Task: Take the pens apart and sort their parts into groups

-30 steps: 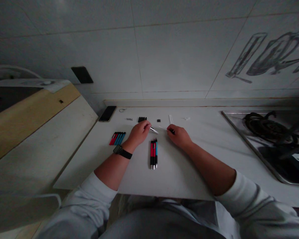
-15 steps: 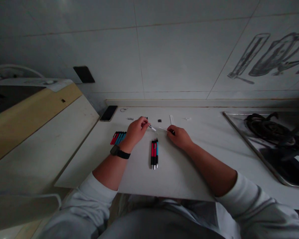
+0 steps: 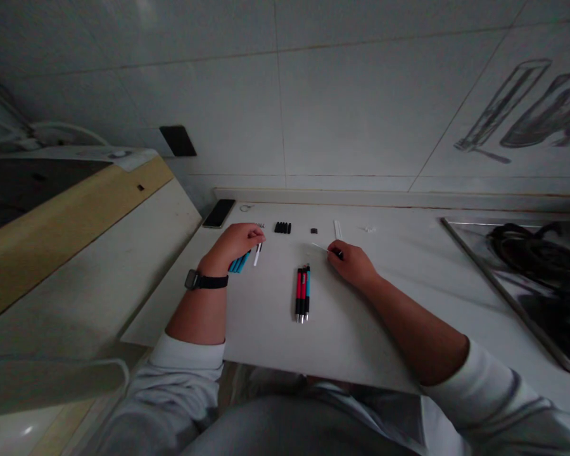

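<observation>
My left hand (image 3: 237,244) is closed, its fingertips beside the small springs (image 3: 261,225), which it partly covers. A slim white-and-black pen part (image 3: 257,255) hangs down from its fingers. Under the same hand lie several blue pen barrels (image 3: 240,262), partly hidden. My right hand (image 3: 354,261) rests on the counter with its fingers pinched on a thin pale pen refill (image 3: 319,246), which points left; something black also shows among these fingers. Between the hands lie assembled pens (image 3: 303,292), two red and one blue, side by side.
Behind are several black pen grips (image 3: 282,227), a small dark piece cluster (image 3: 314,230), white sticks (image 3: 337,228) and small clear parts (image 3: 370,230). A phone (image 3: 219,213) and a ring (image 3: 246,208) lie back left. A gas stove (image 3: 527,266) is at the right.
My left hand has moved left from the middle to the springs, carrying the white-and-black pen part, and the black grips are uncovered. My right hand keeps its hold. The view has shifted slightly.
</observation>
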Demonstrator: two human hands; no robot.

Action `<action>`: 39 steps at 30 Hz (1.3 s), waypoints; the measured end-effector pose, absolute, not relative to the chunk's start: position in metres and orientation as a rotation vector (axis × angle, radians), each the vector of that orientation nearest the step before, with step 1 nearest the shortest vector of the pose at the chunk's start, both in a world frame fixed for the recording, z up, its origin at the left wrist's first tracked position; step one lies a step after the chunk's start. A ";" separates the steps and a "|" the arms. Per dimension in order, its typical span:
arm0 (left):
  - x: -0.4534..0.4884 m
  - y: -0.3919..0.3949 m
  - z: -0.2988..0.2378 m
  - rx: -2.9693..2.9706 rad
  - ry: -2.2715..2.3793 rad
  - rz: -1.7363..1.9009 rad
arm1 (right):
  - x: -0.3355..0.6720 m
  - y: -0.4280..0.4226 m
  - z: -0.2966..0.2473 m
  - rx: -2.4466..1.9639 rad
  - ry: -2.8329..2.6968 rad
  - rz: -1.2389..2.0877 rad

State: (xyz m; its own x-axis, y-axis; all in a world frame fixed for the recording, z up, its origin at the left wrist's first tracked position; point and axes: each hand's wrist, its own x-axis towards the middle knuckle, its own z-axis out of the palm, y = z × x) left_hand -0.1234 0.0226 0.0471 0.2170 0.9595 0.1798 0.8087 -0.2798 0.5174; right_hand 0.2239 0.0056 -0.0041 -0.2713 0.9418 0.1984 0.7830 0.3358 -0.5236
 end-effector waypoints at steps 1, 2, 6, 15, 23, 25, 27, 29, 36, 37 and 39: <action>-0.124 0.023 0.044 2.187 1.668 0.611 | 0.224 0.006 -0.005 -1.508 -2.134 0.447; -0.123 0.023 0.042 2.189 1.687 0.552 | 0.224 0.006 -0.006 -1.508 -2.135 0.444; -0.121 0.025 0.035 2.222 1.752 0.425 | 0.225 0.007 -0.008 -1.498 -2.141 0.442; -0.121 0.033 0.017 2.302 1.836 0.379 | 0.223 0.005 -0.003 -1.509 -2.136 0.458; -0.128 0.030 0.023 2.273 1.771 0.390 | 0.224 0.006 -0.004 -1.509 -2.141 0.479; -0.130 0.030 0.023 2.279 1.765 0.388 | 0.224 0.006 -0.004 -1.509 -2.140 0.487; -0.133 0.030 0.023 2.277 1.777 0.373 | 0.224 0.005 -0.003 -1.516 -2.140 0.479; -0.136 0.030 0.025 2.266 1.805 0.336 | 0.224 0.005 -0.003 -1.518 -2.148 0.480; -0.141 0.028 0.029 2.203 1.835 0.268 | 0.224 0.004 -0.001 -1.517 -2.147 0.491; -0.142 0.028 0.029 2.202 1.838 0.267 | 0.224 0.004 -0.001 -1.517 -2.142 0.494; -0.142 0.027 0.030 2.201 1.848 0.259 | 0.224 0.004 -0.001 -1.517 -2.141 0.490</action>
